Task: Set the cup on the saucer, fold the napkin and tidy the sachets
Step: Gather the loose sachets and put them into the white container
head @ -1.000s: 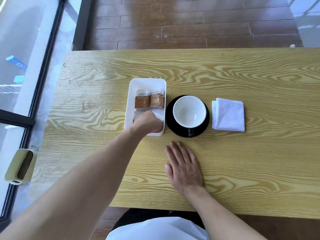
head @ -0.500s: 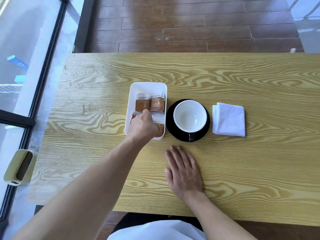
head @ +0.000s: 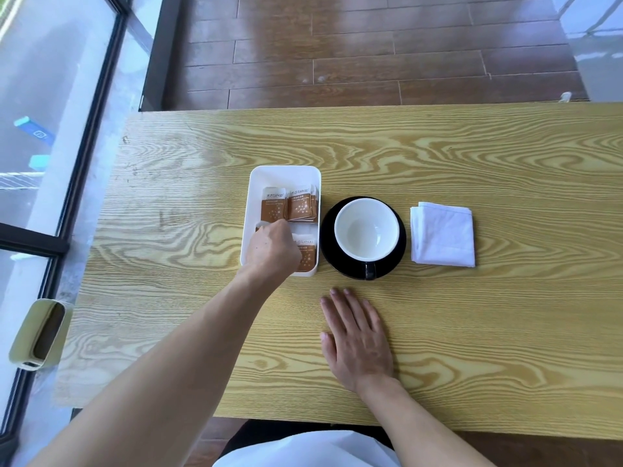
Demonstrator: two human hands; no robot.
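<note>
A white cup [head: 366,229] with a black handle stands on a black saucer [head: 328,246] at the table's middle. To its right lies a folded white napkin [head: 442,234]. Left of the saucer is a white rectangular tray [head: 285,173] holding several brown-and-white sachets [head: 290,205]. My left hand [head: 271,249] reaches into the tray's near half, fingers curled over a sachet whose white edge shows at the fingertips; another sachet [head: 306,254] lies beside it. My right hand [head: 357,338] rests flat on the table, fingers apart, holding nothing.
The wooden table [head: 472,332] runs to a glass wall on the left and a wood floor beyond its far edge. A pale green bin [head: 37,335] stands on the floor by the table's left near corner.
My left hand has shifted a little to the left inside the tray, uncovering the sachet at the tray's near right. My right hand has stayed flat in place.
</note>
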